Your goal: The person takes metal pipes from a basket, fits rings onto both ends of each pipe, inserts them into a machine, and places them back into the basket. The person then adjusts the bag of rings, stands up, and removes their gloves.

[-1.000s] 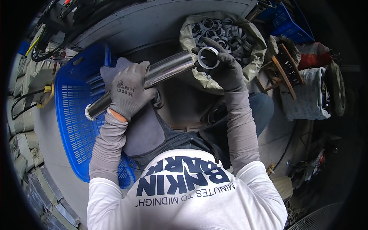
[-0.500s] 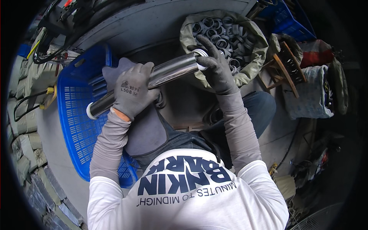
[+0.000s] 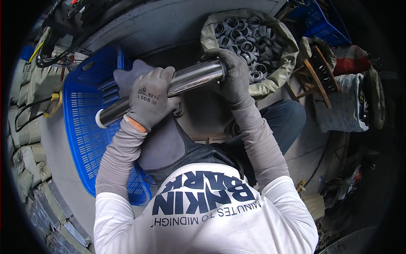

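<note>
A shiny metal tube [image 3: 195,78] lies slantwise across my lap, its right end higher in the picture. My left hand [image 3: 151,99], in a grey glove, is wrapped around the tube left of its middle. A white ring [image 3: 100,119] sits on the tube's left end, over the blue basket. My gloved right hand [image 3: 234,79] is closed over the right end, its palm and fingers covering the end face. Whatever ring sits there is hidden by that hand.
The blue plastic basket [image 3: 69,135] on the left has several metal tubes [image 3: 109,91] in it. An open woven sack [image 3: 291,53] full of grey rings [image 3: 247,44] stands ahead right. Beyond it are a wooden stool [image 3: 315,78] and a blue crate [image 3: 323,25]. Wrapped bundles [image 3: 31,163] line the far left.
My right hand's fingers, spread around the white ring at the tube's right end, have closed over that end, hiding the ring. My left hand keeps its grip on the tube.
</note>
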A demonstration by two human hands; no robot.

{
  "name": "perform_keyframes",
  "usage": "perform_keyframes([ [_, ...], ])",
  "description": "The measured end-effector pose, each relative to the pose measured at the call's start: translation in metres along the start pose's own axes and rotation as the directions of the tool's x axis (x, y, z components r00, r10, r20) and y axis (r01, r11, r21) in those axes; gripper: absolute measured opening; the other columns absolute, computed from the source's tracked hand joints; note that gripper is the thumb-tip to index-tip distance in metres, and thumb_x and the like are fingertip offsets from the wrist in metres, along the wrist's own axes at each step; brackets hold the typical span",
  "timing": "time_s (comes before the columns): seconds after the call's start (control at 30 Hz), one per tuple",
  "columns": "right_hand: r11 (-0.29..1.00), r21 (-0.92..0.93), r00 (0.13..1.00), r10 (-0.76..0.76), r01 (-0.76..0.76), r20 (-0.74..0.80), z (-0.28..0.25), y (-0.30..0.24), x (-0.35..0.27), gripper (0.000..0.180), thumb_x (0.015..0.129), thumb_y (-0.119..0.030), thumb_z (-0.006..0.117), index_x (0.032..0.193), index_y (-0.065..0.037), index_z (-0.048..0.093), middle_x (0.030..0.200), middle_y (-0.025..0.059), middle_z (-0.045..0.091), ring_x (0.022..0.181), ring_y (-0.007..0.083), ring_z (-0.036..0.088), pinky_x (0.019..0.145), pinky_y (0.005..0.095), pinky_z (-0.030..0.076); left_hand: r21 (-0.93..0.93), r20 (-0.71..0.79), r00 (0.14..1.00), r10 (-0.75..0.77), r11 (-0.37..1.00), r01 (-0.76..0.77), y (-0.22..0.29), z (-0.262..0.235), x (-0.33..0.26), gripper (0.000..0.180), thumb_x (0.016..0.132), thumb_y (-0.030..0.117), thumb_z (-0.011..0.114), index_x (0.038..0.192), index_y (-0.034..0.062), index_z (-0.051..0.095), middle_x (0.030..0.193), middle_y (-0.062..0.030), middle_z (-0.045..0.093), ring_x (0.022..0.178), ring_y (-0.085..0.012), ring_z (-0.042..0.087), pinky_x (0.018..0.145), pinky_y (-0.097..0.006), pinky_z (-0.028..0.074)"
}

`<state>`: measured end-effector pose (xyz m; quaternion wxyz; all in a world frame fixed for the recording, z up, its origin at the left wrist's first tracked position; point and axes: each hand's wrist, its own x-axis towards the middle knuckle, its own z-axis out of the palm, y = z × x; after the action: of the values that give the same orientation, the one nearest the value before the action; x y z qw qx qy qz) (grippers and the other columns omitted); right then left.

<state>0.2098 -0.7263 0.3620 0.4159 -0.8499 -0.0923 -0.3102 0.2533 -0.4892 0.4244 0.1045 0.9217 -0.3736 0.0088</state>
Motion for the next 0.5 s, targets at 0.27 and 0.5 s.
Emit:
perform_keyframes([
  [0.27, 0.995, 0.071, 0.996, 0.076, -0.072, -0.049, 0.02, 0.01, -0.012, 0.028, 0.094, -0.01, 0.058, 0.117, -0.001, 0.071, 0.103, 0.0155, 0.074, 0.093, 0.0313, 0.073, 0.087, 0.0353, 0.056, 0.044, 0.046, 0.999, 0.011, 0.999, -0.013, 0.0, 0.002, 0.004, 0.057, 0.064, 0.018, 0.083, 0.116, 0.0084, 0.061, 0.098, -0.011, 0.066, 0.095, -0.0317, 0.068, 0.084, -0.044, 0.053],
  [0.5, 0.96, 0.144, 0.97, 0.23, -0.239, 0.075, -0.001, -0.038, 0.014, 0.046, 0.109, -0.034, 0.045, 0.129, 0.001, 0.066, 0.115, 0.0162, 0.072, 0.107, 0.022, 0.068, 0.096, 0.0335, 0.051, -0.105, -0.024, 0.999, 0.03, 0.994, -0.032, -0.019, -0.019, -0.007, 0.053, 0.066, 0.018, 0.083, 0.115, 0.006, 0.066, 0.104, -0.0124, 0.07, 0.094, -0.0339, 0.069, 0.082, -0.044, 0.053],
])
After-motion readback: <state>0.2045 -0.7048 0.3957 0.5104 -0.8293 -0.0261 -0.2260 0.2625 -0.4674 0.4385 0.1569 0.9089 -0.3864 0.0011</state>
